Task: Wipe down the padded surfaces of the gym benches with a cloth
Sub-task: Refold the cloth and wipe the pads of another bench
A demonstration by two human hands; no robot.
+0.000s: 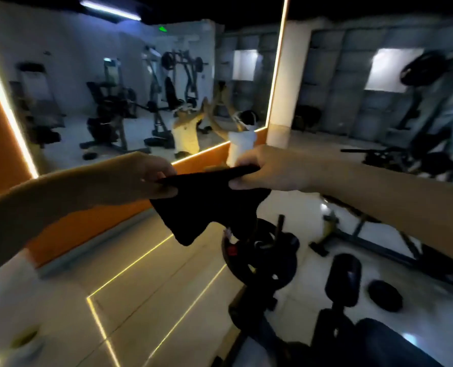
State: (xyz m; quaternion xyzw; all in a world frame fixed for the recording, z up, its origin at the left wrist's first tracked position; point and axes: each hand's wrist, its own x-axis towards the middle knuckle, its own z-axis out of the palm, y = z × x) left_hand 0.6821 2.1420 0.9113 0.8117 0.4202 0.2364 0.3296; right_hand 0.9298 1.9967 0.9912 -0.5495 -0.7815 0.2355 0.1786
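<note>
Together, both hands (151,173) (262,168) pinch black cloth (209,207)

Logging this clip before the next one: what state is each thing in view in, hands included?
cloth: held in the air, top edge pulled taut between both hands, rest hanging.
left hand: pinches the cloth's left corner.
right hand: grips the cloth's right corner.
bench pad: below the hands, cloth not touching it.
weight plate: flat on the floor.
ceiling light: lit.
</note>
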